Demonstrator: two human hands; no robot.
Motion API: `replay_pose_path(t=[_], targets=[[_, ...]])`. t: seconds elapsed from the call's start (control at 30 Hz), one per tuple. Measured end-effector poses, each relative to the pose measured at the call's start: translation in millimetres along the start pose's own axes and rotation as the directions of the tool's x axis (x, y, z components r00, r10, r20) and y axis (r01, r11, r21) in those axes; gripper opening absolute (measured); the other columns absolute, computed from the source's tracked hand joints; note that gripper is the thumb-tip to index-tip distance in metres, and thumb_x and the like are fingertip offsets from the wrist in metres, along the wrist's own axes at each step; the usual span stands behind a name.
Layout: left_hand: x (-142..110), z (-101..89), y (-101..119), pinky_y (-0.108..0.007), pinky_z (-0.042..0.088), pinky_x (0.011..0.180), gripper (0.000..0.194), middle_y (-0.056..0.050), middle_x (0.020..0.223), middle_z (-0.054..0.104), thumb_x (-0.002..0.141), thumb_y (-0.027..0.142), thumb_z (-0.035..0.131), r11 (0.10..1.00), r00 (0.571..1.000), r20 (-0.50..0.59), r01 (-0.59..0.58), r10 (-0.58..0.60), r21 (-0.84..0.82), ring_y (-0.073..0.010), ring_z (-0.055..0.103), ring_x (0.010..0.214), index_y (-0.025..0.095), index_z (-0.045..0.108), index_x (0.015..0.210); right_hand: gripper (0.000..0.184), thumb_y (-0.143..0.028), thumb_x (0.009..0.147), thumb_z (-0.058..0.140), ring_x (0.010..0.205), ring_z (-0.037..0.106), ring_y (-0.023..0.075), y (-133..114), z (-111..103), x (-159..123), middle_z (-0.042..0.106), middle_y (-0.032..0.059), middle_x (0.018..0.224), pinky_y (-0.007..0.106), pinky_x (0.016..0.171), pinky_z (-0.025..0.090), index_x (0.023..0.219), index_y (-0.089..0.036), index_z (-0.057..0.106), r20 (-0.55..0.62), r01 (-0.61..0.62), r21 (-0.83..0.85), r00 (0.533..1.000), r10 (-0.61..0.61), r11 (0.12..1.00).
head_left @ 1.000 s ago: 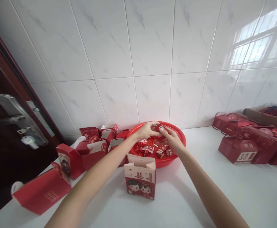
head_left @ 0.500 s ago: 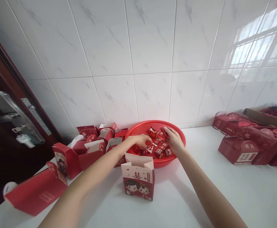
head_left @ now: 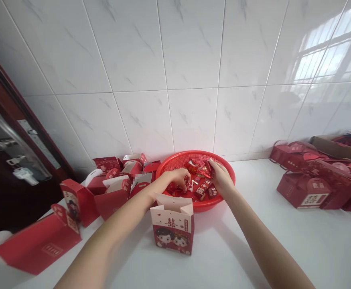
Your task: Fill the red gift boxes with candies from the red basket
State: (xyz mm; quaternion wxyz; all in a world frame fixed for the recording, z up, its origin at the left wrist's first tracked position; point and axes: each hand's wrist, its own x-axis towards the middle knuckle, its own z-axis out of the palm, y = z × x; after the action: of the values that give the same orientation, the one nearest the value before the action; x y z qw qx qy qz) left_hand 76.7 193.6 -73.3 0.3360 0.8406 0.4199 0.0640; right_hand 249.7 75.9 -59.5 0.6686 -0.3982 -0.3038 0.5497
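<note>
A red plastic basket point(head_left: 203, 205) with mesh sides holds several wrapped candies point(head_left: 204, 186) in red, white and dark wrappers. My left hand point(head_left: 177, 177) reaches into its left side, fingers curled and pinched on a red-and-white wrapped candy point(head_left: 189, 185). At the right side of the basket my right hand point(head_left: 221, 176) is closed around red wrapped candy point(head_left: 205, 170), whose far part the fingers hide. In front of the basket stands an upright red-and-white gift box point(head_left: 173, 228) with its top open and a cartoon couple printed on the front.
Several open red boxes point(head_left: 112, 200) crowd the white tabletop point(head_left: 247, 245) on the left, one large red box point(head_left: 43, 243) lying nearest. Closed red boxes point(head_left: 303, 189) and a cardboard carton point(head_left: 337, 147) stand at the right. A tiled wall point(head_left: 193, 116) rises behind; a door handle point(head_left: 15, 144) is at left.
My left hand's fingers have drawn together on a candy in the basket. My right hand stays almost in place with its candy. The view has shifted slightly.
</note>
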Motion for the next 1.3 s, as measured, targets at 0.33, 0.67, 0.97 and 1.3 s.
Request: replay_pose_path(t=[0.33,0.67,0.97,1.3], targets=[[6.3,3.4,3.1,-0.024,0.041,0.059,0.025,0.001,0.074,0.068,0.052,0.014,0.079,0.975,0.997,0.053,-0.064,0.054,0.215,-0.0163,0.059,0.066,0.024,0.072,0.073,0.016,-0.035,0.08,0.076,0.072,0.07,0.0207,-0.3,-1.1,1.2,0.076,0.003,0.074,0.029,0.062,0.057,0.081,-0.019,0.074,-0.04,0.005,0.017,0.999,-0.004,1.0],[3.4,6.9,4.7,-0.026,0.04,0.055,0.017,0.004,0.054,0.061,0.052,0.012,0.078,0.983,0.991,0.112,-0.094,0.076,0.161,-0.0146,0.055,0.053,0.021,0.066,0.059,0.014,-0.033,0.078,0.077,0.076,0.072,0.0227,-3.3,1.3,-3.7,0.078,0.0048,0.074,0.03,0.063,0.057,0.08,-0.02,0.076,-0.041,-0.012,0.027,0.999,0.014,1.0],[7.9,-4.3,9.1,-0.031,0.052,0.08,0.034,-0.005,0.092,0.071,0.076,0.043,0.077,0.898,0.866,-0.384,-0.406,0.32,-0.167,-0.0195,0.066,0.087,0.016,0.071,0.095,0.013,-0.032,0.073,0.081,0.07,0.068,0.0169,1.5,-3.5,5.4,0.075,-0.0004,0.072,0.027,0.064,0.056,0.074,-0.021,0.075,-0.098,0.026,0.134,0.995,-0.012,0.991],[1.8,-3.7,10.2,-0.037,0.05,0.098,0.004,-0.007,0.12,0.069,0.071,0.025,0.078,0.803,0.798,-0.451,-0.543,0.4,-0.248,-0.0247,0.063,0.115,0.021,0.077,0.072,0.009,-0.029,0.074,0.081,0.074,0.067,0.0185,-3.3,-1.4,1.7,0.075,0.0003,0.076,0.034,0.071,0.06,0.073,-0.022,0.075,0.012,-0.084,0.136,0.996,0.083,0.987]])
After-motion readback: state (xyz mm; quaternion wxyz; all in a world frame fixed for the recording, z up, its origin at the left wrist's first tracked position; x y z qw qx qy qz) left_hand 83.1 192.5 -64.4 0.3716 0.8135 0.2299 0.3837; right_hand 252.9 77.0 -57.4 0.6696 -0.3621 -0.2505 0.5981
